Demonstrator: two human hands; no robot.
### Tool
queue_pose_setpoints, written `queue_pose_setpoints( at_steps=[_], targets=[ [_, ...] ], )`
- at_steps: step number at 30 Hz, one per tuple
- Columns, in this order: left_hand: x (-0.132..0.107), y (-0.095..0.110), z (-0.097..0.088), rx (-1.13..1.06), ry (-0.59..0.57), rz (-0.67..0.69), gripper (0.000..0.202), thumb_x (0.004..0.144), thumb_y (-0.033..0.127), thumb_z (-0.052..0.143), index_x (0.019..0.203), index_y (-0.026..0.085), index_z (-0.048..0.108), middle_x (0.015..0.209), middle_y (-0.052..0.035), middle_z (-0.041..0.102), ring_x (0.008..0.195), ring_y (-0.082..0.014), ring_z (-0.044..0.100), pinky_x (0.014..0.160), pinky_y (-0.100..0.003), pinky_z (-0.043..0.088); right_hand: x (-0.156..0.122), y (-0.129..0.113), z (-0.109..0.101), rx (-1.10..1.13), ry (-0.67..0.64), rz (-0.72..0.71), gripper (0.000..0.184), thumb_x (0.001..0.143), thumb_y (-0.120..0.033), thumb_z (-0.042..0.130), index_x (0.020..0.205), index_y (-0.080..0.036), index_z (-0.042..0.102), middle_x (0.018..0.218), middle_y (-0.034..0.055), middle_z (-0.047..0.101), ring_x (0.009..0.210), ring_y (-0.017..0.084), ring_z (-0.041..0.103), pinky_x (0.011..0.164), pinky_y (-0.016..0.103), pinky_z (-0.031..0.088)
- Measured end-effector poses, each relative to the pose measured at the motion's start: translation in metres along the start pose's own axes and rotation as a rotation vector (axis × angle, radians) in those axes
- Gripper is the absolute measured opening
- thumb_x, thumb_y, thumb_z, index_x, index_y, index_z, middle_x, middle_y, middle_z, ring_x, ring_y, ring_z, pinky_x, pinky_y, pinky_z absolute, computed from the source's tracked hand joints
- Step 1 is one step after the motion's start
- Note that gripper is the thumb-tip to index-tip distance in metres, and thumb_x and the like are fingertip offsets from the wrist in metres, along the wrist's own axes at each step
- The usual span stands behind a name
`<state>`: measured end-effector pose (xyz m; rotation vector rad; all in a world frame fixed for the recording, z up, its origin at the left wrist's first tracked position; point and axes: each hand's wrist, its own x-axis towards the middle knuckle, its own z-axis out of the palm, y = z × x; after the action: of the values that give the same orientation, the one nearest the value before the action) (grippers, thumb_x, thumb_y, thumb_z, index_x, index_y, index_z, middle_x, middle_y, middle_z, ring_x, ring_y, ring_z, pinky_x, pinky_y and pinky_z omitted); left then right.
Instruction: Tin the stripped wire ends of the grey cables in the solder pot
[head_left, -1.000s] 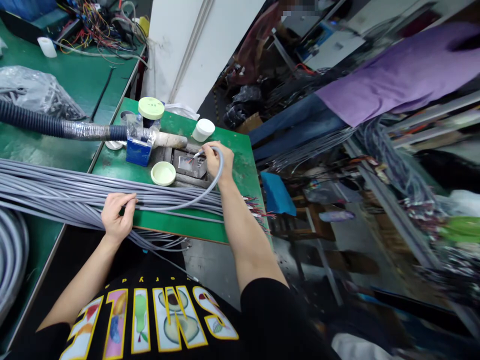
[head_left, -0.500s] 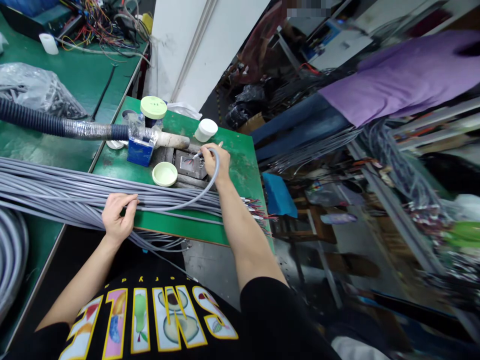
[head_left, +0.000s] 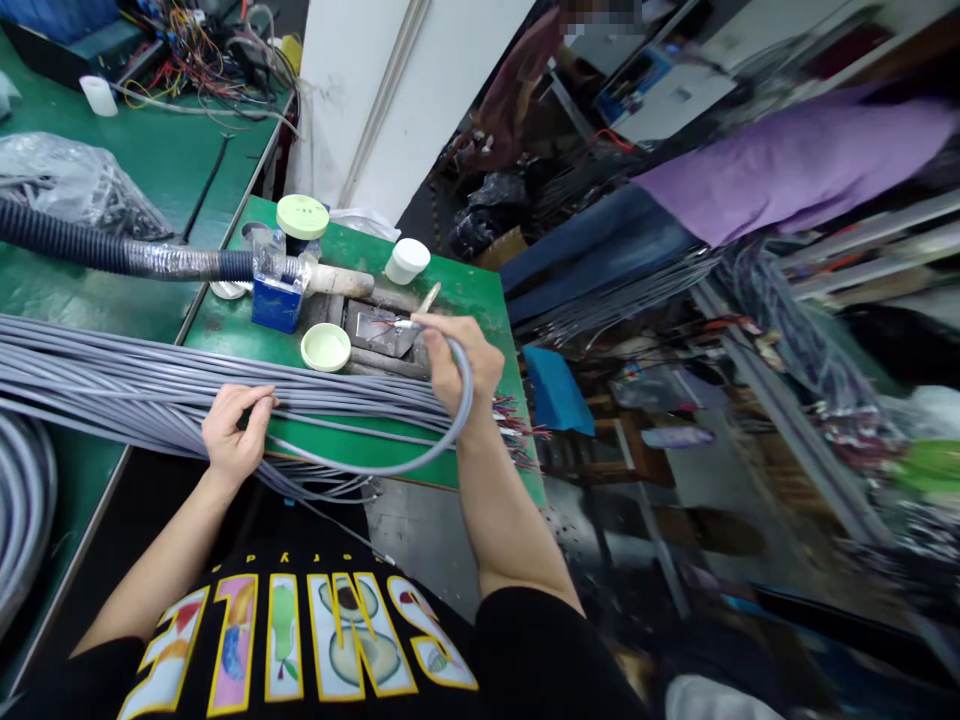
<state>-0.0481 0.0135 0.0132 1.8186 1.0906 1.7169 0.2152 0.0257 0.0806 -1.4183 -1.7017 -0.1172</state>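
My right hand (head_left: 466, 368) pinches a grey cable (head_left: 405, 468) close to its stripped end. The thin coloured wires (head_left: 390, 323) fan out over a small square metal pot (head_left: 381, 335) with a shiny surface. From that hand the cable bends in a wide loop back toward my left hand (head_left: 236, 430). My left hand rests on a thick bundle of grey cables (head_left: 142, 375), thumb and forefinger pressed together; what lies between them is hidden. Just left of the pot stands an open pale-green tub (head_left: 325, 348). A light-coloured stick (head_left: 429, 298) leans behind the pot.
A ribbed hose (head_left: 82, 240) ends in a pale nozzle (head_left: 341, 280) beside the pot, propped on a blue box (head_left: 276, 303). A white tub (head_left: 407, 260) and a lidded jar (head_left: 302, 216) stand behind. Another person in a purple top (head_left: 795, 165) stands at right.
My right hand has moved right and toward me with the cable end, drawing the wires back over the pot. The cable's loop now hangs lower and wider. My left hand stays put.
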Motion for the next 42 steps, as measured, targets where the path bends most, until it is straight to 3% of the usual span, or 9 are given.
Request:
queue_pose_setpoints(
  at_steps=[2, 6, 8, 11, 16, 21, 27, 37, 42],
  targets=[
    [0.002, 0.017, 0.002, -0.12, -0.128, -0.1, 0.016, 0.087, 0.023, 0.057, 0.093, 0.02, 0.071, 0.072, -0.0034, 0.072, 0.068, -0.0156, 0.063, 0.067, -0.031, 0.051, -0.017, -0.02, -0.012, 0.028, -0.049, -0.152, 0.023, 0.092, -0.028, 0.051, 0.107, -0.031, 0.068, 0.106, 0.0038, 0.073, 0.096, 0.023, 0.066, 0.085, 0.041, 0.05],
    [0.002, 0.052, 0.015, -0.448, -0.571, -0.39, 0.037, 0.09, 0.046, 0.051, 0.093, 0.017, 0.073, 0.074, -0.0079, 0.073, 0.062, -0.0161, 0.064, 0.057, -0.029, 0.051, -0.054, -0.045, -0.021, 0.019, -0.137, -0.446, 0.032, 0.089, -0.022, 0.057, 0.115, -0.039, 0.063, 0.112, -0.0002, 0.072, 0.095, 0.02, 0.066, 0.084, 0.04, 0.05],
    [0.001, 0.061, 0.024, -0.547, -0.663, -0.52, 0.052, 0.087, 0.06, 0.046, 0.082, 0.016, 0.073, 0.063, -0.0055, 0.069, 0.051, -0.014, 0.058, 0.049, -0.026, 0.048, -0.07, -0.052, -0.021, 0.024, -0.176, -0.524, 0.033, 0.089, -0.02, 0.057, 0.116, -0.039, 0.062, 0.114, -0.0005, 0.071, 0.098, 0.019, 0.066, 0.085, 0.039, 0.05],
    [0.0, 0.067, 0.031, -0.585, -0.671, -0.629, 0.059, 0.082, 0.067, 0.047, 0.065, 0.016, 0.071, 0.05, -0.0016, 0.059, 0.044, -0.0116, 0.05, 0.045, -0.025, 0.043, -0.088, -0.06, -0.021, 0.064, -0.205, -0.566, 0.031, 0.088, -0.017, 0.056, 0.113, -0.035, 0.065, 0.111, 0.001, 0.072, 0.102, 0.018, 0.064, 0.088, 0.038, 0.05],
    [-0.004, 0.069, 0.029, -0.544, -0.694, -0.693, 0.05, 0.081, 0.06, 0.054, 0.077, 0.015, 0.075, 0.061, -0.0031, 0.066, 0.054, -0.0134, 0.055, 0.052, -0.024, 0.045, -0.101, -0.065, -0.024, 0.09, -0.173, -0.562, 0.026, 0.089, -0.015, 0.053, 0.107, -0.026, 0.068, 0.101, 0.0041, 0.075, 0.096, 0.019, 0.065, 0.085, 0.038, 0.051],
    [-0.01, 0.069, 0.028, -0.498, -0.701, -0.667, 0.044, 0.083, 0.054, 0.055, 0.079, 0.015, 0.076, 0.066, -0.0048, 0.069, 0.058, -0.0144, 0.059, 0.057, -0.025, 0.048, -0.105, -0.068, -0.024, 0.093, -0.154, -0.526, 0.024, 0.093, -0.016, 0.048, 0.103, -0.023, 0.068, 0.095, 0.0043, 0.076, 0.093, 0.019, 0.064, 0.082, 0.038, 0.052],
    [-0.013, 0.069, 0.029, -0.482, -0.666, -0.593, 0.041, 0.085, 0.049, 0.055, 0.069, 0.016, 0.074, 0.071, -0.0064, 0.072, 0.066, -0.0169, 0.064, 0.064, -0.027, 0.051, -0.112, -0.067, -0.022, 0.114, -0.14, -0.504, 0.023, 0.094, -0.017, 0.046, 0.101, -0.024, 0.068, 0.095, 0.0038, 0.076, 0.093, 0.019, 0.064, 0.081, 0.038, 0.052],
    [-0.016, 0.069, 0.028, -0.427, -0.674, -0.582, 0.041, 0.086, 0.047, 0.054, 0.071, 0.013, 0.071, 0.084, -0.0076, 0.074, 0.068, -0.0148, 0.062, 0.067, -0.026, 0.048, -0.119, -0.064, -0.017, 0.244, -0.14, -0.457, 0.03, 0.091, -0.014, 0.049, 0.117, -0.02, 0.062, 0.099, 0.0092, 0.074, 0.097, 0.022, 0.062, 0.079, 0.04, 0.05],
    [-0.017, 0.067, 0.032, -0.419, -0.622, -0.532, 0.039, 0.086, 0.046, 0.055, 0.065, 0.015, 0.068, 0.085, -0.0077, 0.073, 0.076, -0.0168, 0.064, 0.074, -0.027, 0.05, -0.116, -0.067, -0.021, 0.308, -0.12, -0.263, 0.042, 0.09, -0.011, 0.047, 0.13, -0.023, 0.051, 0.094, 0.0085, 0.072, 0.087, 0.02, 0.065, 0.074, 0.038, 0.054]
  ],
)
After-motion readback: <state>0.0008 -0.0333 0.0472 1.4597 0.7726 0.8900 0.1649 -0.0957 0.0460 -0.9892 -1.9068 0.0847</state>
